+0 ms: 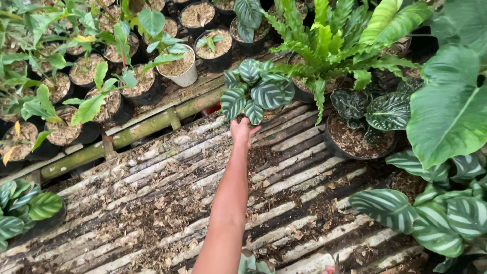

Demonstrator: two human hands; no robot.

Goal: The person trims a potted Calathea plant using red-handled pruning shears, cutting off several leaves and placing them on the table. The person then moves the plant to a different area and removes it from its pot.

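Nearest the camera, one bare arm stretches forward over a slatted bamboo bench (152, 203) strewn with dry leaf litter and soil. Which arm it is cannot be told for sure; it reads as the right hand (242, 132), reaching up to the striped-leaf potted plant (257, 91) at the far edge of the slats. The fingers (238, 124) are tucked under the lowest leaves, at the plant's base, so whether they grasp the pot or only touch it cannot be told. Just right stands a dark-leaved plant in a black pot (355, 142). Beyond lie a fern (324, 45) and rows of small pots (177, 66).
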